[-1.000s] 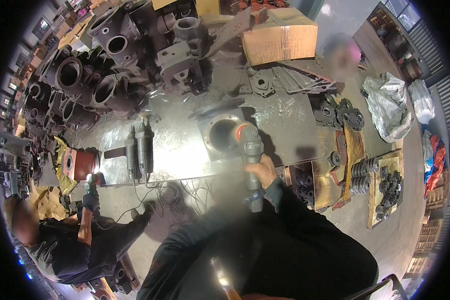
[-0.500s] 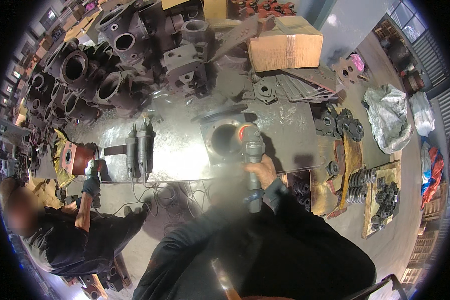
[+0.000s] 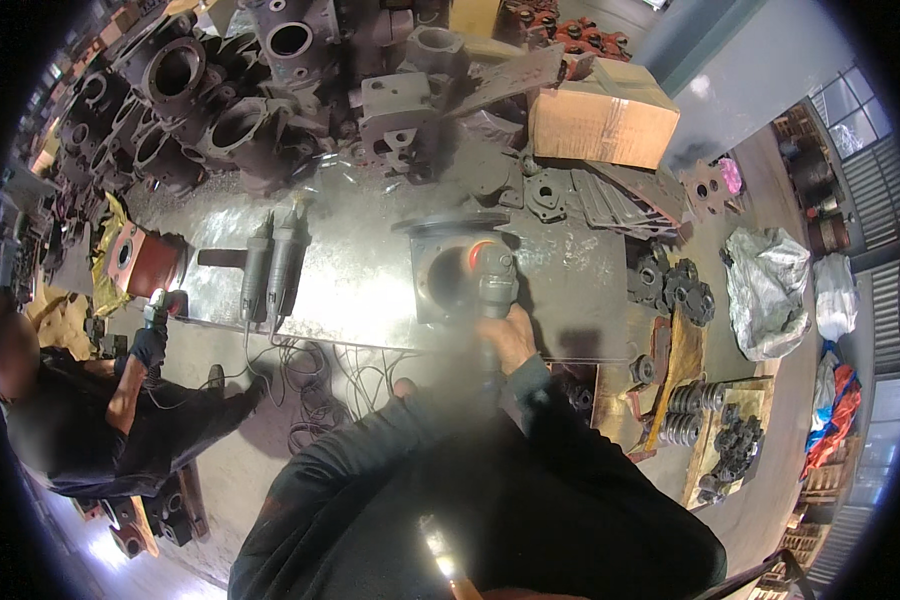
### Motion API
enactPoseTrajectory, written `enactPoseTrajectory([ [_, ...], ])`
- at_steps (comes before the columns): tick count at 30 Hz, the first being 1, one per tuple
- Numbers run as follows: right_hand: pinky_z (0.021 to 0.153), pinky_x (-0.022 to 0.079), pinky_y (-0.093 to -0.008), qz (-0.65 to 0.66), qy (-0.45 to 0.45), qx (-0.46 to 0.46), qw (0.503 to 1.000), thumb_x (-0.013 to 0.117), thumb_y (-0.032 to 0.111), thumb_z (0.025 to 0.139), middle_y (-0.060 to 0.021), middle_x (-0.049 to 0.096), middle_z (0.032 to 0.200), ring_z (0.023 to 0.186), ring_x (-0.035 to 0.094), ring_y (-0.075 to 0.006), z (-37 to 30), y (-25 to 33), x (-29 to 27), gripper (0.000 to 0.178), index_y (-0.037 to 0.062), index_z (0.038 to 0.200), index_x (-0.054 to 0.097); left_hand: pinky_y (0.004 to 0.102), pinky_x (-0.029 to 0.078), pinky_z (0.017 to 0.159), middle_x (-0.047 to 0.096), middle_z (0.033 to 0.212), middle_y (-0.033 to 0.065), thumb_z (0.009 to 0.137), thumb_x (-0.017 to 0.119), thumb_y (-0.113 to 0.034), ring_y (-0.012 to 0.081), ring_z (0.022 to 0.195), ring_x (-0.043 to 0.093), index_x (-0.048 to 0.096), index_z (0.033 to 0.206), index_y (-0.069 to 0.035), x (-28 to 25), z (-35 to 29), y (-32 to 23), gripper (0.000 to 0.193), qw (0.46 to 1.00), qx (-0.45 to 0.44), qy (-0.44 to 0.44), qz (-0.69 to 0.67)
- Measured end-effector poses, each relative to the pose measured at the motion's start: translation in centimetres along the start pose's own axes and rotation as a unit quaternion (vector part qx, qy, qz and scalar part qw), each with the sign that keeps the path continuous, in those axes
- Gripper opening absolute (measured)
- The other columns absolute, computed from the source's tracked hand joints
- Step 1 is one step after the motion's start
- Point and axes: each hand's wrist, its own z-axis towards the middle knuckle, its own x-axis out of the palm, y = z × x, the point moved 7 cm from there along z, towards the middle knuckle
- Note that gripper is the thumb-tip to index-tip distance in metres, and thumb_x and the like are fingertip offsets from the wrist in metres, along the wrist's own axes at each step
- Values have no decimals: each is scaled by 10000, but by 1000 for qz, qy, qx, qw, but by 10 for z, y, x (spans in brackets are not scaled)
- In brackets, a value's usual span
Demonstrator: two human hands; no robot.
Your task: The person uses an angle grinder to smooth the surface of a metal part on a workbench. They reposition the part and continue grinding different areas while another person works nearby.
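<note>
My right hand (image 3: 511, 338) is closed around the body of an angle grinder (image 3: 497, 283). The grinder's red-rimmed disc (image 3: 480, 254) is at the right side of the round opening in a dark metal casting (image 3: 427, 268). Whether the disc touches the metal cannot be made out. That casting has a wide flange at its far side and stands on the metal worktable (image 3: 355, 270) in front of me. My left forearm (image 3: 365, 440) reaches toward the grinder's rear end. A grey haze hides my left hand and the lower part of the tool.
Two grey handheld power tools (image 3: 270, 270) lie to the left, their cables looping on the floor. Beyond, a co-worker's gloved hand (image 3: 148, 346) holds a grinder at a red block (image 3: 142, 268). Castings (image 3: 255, 130) crowd the table's back; a cardboard box (image 3: 602, 118) and flat plates (image 3: 610, 200) are behind right.
The whole view has shifted and tilted. The grinder and my right hand have moved slightly left against the casting, and the grinder's rear end has gone into the haze.
</note>
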Motion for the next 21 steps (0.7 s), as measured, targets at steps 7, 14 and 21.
enactPoseTrajectory([
  [7,772,521,-351,23,18,-45,999,702,88,778,-64,707,965,850,652,-180,3,-4,-2,319,23,1090,702,284,454,1079,567,1283,71,871,803,-237,166,1190,563,413,1422,33,3,-3,18,727,997,-20,54,54],
  [14,773,517,-346,15,45,-8,999,723,99,783,-55,701,951,854,650,-169,8,3,17,324,34,1100,709,284,493,1017,596,1232,70,879,787,-170,149,1107,599,444,1396,16,21,15,-62,648,882,-42,-15,469],
  [21,837,541,-409,-413,2,-405,816,764,180,813,-128,730,952,905,694,-292,6,0,3,215,76,1001,758,289,496,1003,602,1224,71,886,771,-162,152,1105,602,464,1380,12,37,35,-127,607,493,10,-25,869],
])
